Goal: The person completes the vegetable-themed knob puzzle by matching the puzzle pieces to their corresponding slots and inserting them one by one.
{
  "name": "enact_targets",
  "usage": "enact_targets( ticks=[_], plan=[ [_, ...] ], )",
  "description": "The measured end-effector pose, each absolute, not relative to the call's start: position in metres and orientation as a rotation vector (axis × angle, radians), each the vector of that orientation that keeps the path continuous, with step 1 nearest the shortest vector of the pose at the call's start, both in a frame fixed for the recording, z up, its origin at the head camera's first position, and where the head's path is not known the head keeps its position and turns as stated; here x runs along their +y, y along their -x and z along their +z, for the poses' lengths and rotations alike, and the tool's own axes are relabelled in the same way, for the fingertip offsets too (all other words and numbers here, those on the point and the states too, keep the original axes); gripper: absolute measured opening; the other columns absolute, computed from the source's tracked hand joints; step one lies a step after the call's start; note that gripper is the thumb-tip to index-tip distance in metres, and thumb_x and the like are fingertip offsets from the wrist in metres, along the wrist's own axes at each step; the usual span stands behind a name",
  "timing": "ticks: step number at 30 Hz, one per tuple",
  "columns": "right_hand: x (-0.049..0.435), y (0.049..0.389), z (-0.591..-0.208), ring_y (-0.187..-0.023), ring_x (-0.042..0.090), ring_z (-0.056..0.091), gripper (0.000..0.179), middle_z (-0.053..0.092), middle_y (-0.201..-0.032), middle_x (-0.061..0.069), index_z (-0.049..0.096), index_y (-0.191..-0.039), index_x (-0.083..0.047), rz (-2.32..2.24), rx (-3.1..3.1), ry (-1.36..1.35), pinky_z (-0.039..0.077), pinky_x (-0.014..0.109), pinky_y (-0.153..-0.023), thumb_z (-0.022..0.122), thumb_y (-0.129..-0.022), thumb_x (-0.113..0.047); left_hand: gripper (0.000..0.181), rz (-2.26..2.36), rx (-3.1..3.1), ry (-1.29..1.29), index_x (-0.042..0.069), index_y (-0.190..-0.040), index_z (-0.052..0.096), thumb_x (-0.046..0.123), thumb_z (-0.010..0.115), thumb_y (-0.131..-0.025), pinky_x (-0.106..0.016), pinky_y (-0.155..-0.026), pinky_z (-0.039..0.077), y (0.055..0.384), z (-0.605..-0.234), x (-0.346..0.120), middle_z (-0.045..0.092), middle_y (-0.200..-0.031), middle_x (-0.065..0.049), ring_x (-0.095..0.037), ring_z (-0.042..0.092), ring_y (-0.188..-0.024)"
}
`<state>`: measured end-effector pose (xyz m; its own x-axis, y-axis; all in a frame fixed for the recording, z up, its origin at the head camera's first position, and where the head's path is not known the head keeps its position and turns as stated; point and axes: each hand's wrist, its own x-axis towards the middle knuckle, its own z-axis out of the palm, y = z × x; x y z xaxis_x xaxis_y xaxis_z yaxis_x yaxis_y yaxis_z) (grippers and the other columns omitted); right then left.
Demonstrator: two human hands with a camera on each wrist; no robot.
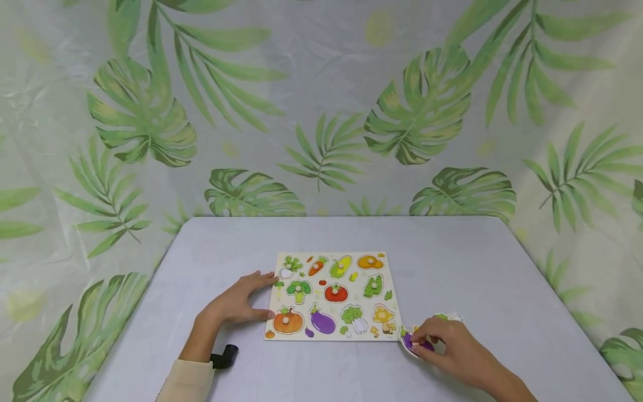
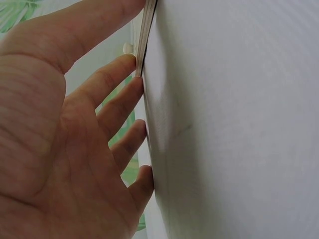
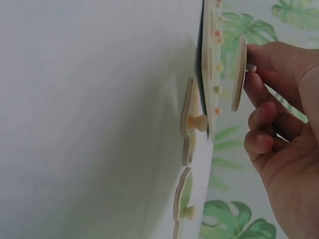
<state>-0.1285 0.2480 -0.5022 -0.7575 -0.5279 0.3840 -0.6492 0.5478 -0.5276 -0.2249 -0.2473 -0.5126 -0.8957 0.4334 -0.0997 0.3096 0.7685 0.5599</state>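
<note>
A wooden vegetable puzzle board point(image 1: 356, 282) lies flat on the white table. My left hand point(image 1: 233, 301) rests at its left edge, fingers spread and thumb touching near the lower-left corner. Off the board's lower-right corner, my right hand point(image 1: 452, 346) pinches the knob of a purple eggplant puzzle piece point(image 1: 408, 341). In the right wrist view this piece point(image 3: 239, 79) is raised and tilted on edge. Under and behind that hand lie two loose knobbed pieces, one with green and white point(image 1: 455, 317) showing, the other mostly hidden. The board's eggplant picture point(image 1: 323, 322) has no knob on it.
Several pieces with knobs sit in the board, among them a pumpkin point(image 1: 288, 321), a tomato point(image 1: 336, 293) and a broccoli point(image 1: 299, 290). A black device point(image 1: 225, 357) is strapped at the left wrist. A leaf-patterned curtain point(image 1: 321, 111) stands behind the table.
</note>
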Motion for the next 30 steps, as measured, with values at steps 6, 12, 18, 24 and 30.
enact_targets(
  ticks=[6, 12, 18, 24, 30],
  plan=[
    [0.239, 0.134, -0.494, -0.074, -0.006, 0.055, 0.013, 0.07, -0.089, -0.015, 0.074, -0.098, -0.03, 1.017, -2.668, -0.95, 0.051, 0.02, -0.061, 0.081, -0.09, -0.023, 0.083, 0.81, 2.744, -0.582, 0.02, -0.152, 0.052, 0.047, 0.084, -0.08, -0.067, -0.123, 0.024, 0.224, -0.512, -0.247, 0.041, -0.165, -0.002, -0.04, 0.024, -0.157],
    [0.22, 0.141, -0.486, -0.075, -0.004, 0.056, 0.008, 0.07, -0.091, -0.014, 0.075, -0.099, -0.029, 1.087, -2.696, -0.926, 0.052, 0.021, -0.061, 0.078, -0.092, -0.026, 0.083, 0.815, 2.739, -0.582, 0.02, -0.152, 0.052, 0.046, 0.084, -0.08, -0.067, -0.123, 0.024, 0.224, -0.511, -0.247, 0.041, -0.165, -0.003, -0.04, 0.024, -0.157],
    [0.194, 0.152, -0.484, -0.075, -0.003, 0.055, 0.01, 0.066, -0.09, -0.021, 0.076, -0.1, -0.028, 1.081, -2.673, -0.939, 0.052, 0.021, -0.061, 0.079, -0.091, -0.025, 0.082, 0.816, 2.736, -0.581, 0.021, -0.152, 0.052, 0.046, 0.084, -0.08, -0.068, -0.122, 0.025, 0.224, -0.511, -0.248, 0.041, -0.165, -0.003, -0.04, 0.023, -0.157],
    [0.168, 0.162, -0.483, -0.075, 0.0, 0.055, 0.009, 0.065, -0.086, -0.021, 0.077, -0.099, -0.025, 1.1, -2.685, -0.902, 0.054, 0.024, -0.063, 0.08, -0.091, -0.025, 0.082, 0.827, 2.726, -0.583, 0.021, -0.152, 0.052, 0.045, 0.084, -0.081, -0.068, -0.122, 0.024, 0.224, -0.509, -0.247, 0.04, -0.165, -0.003, -0.04, 0.023, -0.157],
    [0.144, 0.171, -0.483, -0.075, 0.003, 0.055, 0.009, 0.066, -0.086, -0.019, 0.078, -0.1, -0.023, 1.135, -2.762, -0.857, 0.051, 0.02, -0.064, 0.079, -0.092, -0.023, 0.082, 0.826, 2.726, -0.582, 0.02, -0.152, 0.052, 0.044, 0.084, -0.08, -0.068, -0.123, 0.023, 0.224, -0.51, -0.247, 0.04, -0.165, -0.003, -0.041, 0.023, -0.157]
  ],
)
